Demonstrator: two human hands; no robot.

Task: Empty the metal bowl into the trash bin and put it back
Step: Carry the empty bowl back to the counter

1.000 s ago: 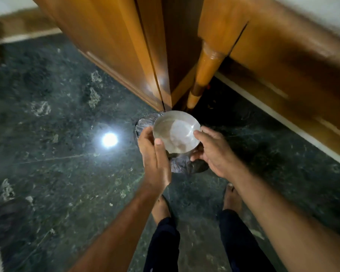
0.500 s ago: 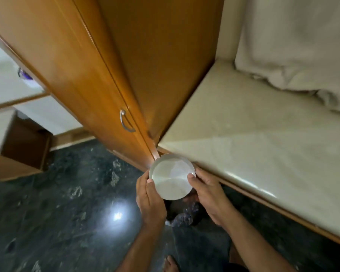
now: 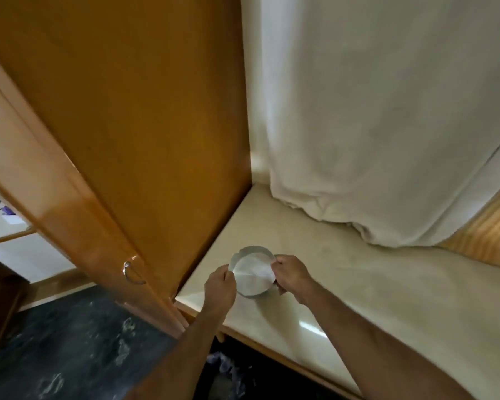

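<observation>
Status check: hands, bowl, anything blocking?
Left hand and right hand grip round metal bowl above cream countertop. White cloth behind, clear of it.

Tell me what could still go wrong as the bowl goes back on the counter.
1. The metal bowl is pinched only at its rim by the left hand and right hand; it could slip or clatter down.
2. It is near the counter front edge; left there, it might get knocked off toward the trash bin below.

Both hands grip the metal bowl point(image 3: 253, 272) over the pale counter point(image 3: 358, 298), left hand point(image 3: 220, 287) and right hand point(image 3: 290, 274) at opposite rims; the wooden cabinet point(image 3: 127, 140) stands just left of the bowl; the white cloth point(image 3: 387, 125) hangs behind it.
</observation>
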